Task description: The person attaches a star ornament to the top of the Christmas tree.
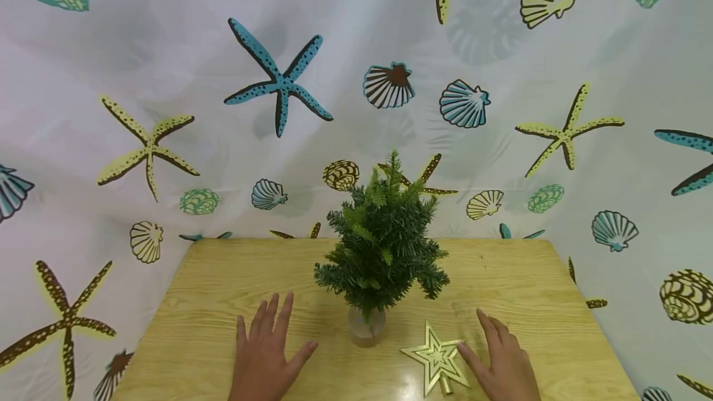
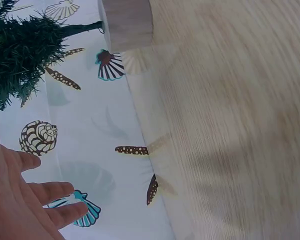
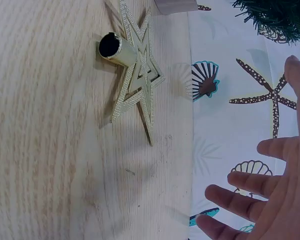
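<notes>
A small artificial Christmas tree (image 1: 384, 243) stands upright on a round pale base (image 1: 366, 327) in the middle of the table. Right of the base, a gold star tree topper (image 1: 437, 356) lies on the wood, its hollow tube (image 3: 121, 50) facing the near side. My left hand (image 1: 266, 354) is spread left of the tree, palm down, holding nothing. On the other side my right hand (image 1: 504, 364) hovers beside the star with fingers extended; its thumb overlaps a star point in the head view. In the right wrist view that hand is apart from the star.
The light wooden table (image 1: 223, 277) has its far edge against a white curtain (image 1: 334, 5) printed with starfish and shells. The curtain also hangs along the left and right sides. A tiny green scrap (image 3: 130, 172) lies on the wood near the star.
</notes>
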Tool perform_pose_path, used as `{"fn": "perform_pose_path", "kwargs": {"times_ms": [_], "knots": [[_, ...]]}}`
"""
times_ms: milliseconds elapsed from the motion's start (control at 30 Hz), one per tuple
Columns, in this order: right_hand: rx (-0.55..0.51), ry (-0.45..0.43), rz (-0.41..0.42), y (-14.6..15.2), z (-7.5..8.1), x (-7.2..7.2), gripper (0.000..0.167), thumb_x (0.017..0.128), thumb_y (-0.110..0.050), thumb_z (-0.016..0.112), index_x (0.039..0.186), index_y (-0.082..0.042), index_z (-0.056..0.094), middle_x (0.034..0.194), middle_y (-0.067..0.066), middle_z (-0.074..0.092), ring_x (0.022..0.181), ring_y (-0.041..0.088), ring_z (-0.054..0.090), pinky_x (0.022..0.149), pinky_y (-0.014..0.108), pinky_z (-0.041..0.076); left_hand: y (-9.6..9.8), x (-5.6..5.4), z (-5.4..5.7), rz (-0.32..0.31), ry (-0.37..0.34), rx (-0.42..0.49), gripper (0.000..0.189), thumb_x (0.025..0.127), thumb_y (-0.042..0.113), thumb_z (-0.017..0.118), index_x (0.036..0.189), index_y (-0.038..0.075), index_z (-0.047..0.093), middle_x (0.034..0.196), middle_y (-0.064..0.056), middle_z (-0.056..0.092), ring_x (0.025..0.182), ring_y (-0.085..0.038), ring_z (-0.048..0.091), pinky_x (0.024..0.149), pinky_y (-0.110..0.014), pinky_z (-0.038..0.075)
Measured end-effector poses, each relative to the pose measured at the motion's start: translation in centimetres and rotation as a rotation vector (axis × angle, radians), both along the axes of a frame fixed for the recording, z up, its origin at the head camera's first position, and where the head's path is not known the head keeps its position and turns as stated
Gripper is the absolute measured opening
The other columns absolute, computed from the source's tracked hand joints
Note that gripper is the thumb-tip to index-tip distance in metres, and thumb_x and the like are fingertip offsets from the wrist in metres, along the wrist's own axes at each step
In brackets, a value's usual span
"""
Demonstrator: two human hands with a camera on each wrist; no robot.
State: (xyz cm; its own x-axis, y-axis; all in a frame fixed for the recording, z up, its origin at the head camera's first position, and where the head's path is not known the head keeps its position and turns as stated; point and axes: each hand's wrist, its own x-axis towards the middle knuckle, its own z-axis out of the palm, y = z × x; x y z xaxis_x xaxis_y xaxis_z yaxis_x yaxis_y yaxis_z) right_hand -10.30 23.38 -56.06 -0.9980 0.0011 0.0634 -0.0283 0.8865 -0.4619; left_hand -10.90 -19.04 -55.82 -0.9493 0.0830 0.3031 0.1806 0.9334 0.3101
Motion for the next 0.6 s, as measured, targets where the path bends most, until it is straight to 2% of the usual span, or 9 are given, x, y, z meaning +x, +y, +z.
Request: {"fn": "perform_pose_path", "kwargs": {"times_ms": [200,300,400,500,600], "knots": [[-0.045,-0.077,0.001,0.1,-0.4,0.0,0.08,0.102,-0.064,0.051,0.153,-0.002,0.047,0.139,0.028,0.055,0.12,0.05,0.057,0.09,0.065,0.05,1.3,0.2,0.3,-0.034,0.05,0.059,0.091,0.093,0.058,0.071,0.162,0.009,0.035,0.152,-0.025,0.048,0.13,-0.049,0.052,0.099,-0.075,0.038],[-0.12,-0.14,-0.02,0.2,-0.7,0.0,0.082,0.103,-0.064,0.05,0.152,0.002,0.046,0.136,0.029,0.055,0.115,0.047,0.06,0.087,0.062,0.052,1.9,0.3,0.7,-0.044,0.076,0.089,0.091,0.093,0.054,0.072,0.162,0.008,0.034,0.15,-0.026,0.049,0.125,-0.05,0.056,0.094,-0.072,0.044],[-0.204,-0.223,-0.051,0.3,-1.3,-0.2,0.086,0.103,-0.065,0.049,0.151,0.007,0.044,0.127,0.028,0.058,0.097,0.035,0.065,0.075,0.053,0.056,2.3,0.3,1.3,-0.045,0.079,0.135,0.091,0.094,0.051,0.073,0.163,0.009,0.031,0.152,-0.024,0.048,0.125,-0.05,0.056,0.092,-0.071,0.046],[-0.239,-0.276,-0.075,0.4,-2.0,-0.2,0.084,0.104,-0.061,0.049,0.146,0.012,0.046,0.117,0.024,0.06,0.082,0.023,0.062,0.066,0.044,0.054,2.8,0.4,2.1,-0.05,0.056,0.22,0.087,0.097,0.046,0.072,0.164,0.01,0.028,0.155,-0.023,0.046,0.129,-0.049,0.054,0.094,-0.071,0.045],[-0.232,-0.284,-0.076,0.4,-2.5,0.1,0.077,0.106,-0.055,0.05,0.14,0.015,0.05,0.11,0.021,0.061,0.077,0.02,0.06,0.064,0.042,0.053,3.5,0.7,2.9,-0.06,0.041,0.31,0.08,0.102,0.041,0.067,0.164,0.01,0.027,0.155,-0.023,0.045,0.132,-0.048,0.052,0.096,-0.07,0.045]]}}
